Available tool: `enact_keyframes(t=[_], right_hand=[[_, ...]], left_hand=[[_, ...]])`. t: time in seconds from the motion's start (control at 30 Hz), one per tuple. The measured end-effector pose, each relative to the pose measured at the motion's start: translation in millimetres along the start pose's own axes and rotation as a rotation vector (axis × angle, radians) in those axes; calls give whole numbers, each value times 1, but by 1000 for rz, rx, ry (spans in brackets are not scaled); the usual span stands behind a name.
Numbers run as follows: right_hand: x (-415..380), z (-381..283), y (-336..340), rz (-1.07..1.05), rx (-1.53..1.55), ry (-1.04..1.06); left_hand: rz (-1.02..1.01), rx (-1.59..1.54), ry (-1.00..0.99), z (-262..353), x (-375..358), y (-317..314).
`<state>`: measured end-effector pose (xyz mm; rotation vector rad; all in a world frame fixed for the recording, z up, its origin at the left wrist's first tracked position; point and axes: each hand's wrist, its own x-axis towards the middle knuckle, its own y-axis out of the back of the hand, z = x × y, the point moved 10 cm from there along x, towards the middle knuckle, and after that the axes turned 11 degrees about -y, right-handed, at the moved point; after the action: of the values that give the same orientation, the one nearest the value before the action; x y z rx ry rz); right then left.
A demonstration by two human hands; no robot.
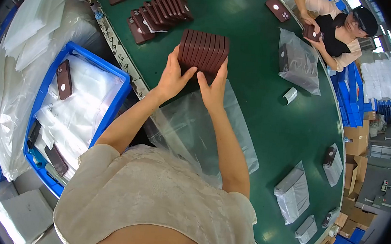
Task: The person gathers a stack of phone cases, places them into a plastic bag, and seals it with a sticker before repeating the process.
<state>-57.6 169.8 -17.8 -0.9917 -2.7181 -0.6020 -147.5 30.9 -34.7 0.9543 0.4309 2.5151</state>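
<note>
A tight stack of dark brown phone cases [204, 47] is squeezed between my two hands, just above the green table. My left hand [174, 78] presses on its left end, thumb along the near side. On the right end, my right hand [214, 86] closes in the same way. Under my forearms lies a clear plastic bag [190, 126], flat on the table and partly hidden by my arms. Beyond the stack, a fanned row of brown phone cases [161, 13] rests on the table.
Bagged stacks [292, 192] lie at the right, and another bagged stack [297, 66] sits farther off. A co-worker [340, 32] across the table holds a brown case. At my left stands a blue crate [126, 87] with plastic bags and loose cases, beside white foam sheets [38, 22].
</note>
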Motion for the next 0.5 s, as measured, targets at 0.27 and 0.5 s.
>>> enact_keyframes(t=[0.27, 0.5], right_hand=[[32, 38, -21, -249, -680, -261], [15, -1, -37, -227, -1033, -168]], left_hand=[[-538, 179, 526, -43, 2, -18], [-262, -697, 728, -43, -27, -39]])
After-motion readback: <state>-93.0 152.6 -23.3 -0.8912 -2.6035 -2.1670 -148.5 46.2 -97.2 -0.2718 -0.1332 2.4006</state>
